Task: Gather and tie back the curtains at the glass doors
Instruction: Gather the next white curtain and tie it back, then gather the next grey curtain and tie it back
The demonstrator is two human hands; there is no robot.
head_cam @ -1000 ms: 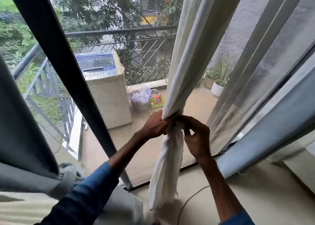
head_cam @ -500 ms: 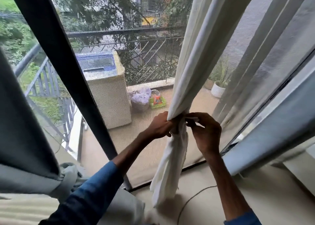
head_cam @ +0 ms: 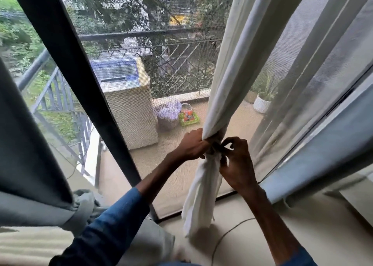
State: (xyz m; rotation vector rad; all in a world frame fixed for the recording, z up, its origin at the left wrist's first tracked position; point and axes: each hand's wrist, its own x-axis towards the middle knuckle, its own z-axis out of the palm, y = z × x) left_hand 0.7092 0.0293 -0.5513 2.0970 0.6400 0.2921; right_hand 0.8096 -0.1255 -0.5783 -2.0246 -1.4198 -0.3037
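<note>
Here, gathered curtain (head_cam: 203, 187) between left hand (head_cam: 192, 145); right hand (head_cam: 237, 165).

Soft daylight enters through the glass doors (head_cam: 181, 84); wide-angle edges bend, slight blur.

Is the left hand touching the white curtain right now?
Touching. The head view shows the left hand wrapped around the gathered white curtain at its pinched neck, no gap.
</note>
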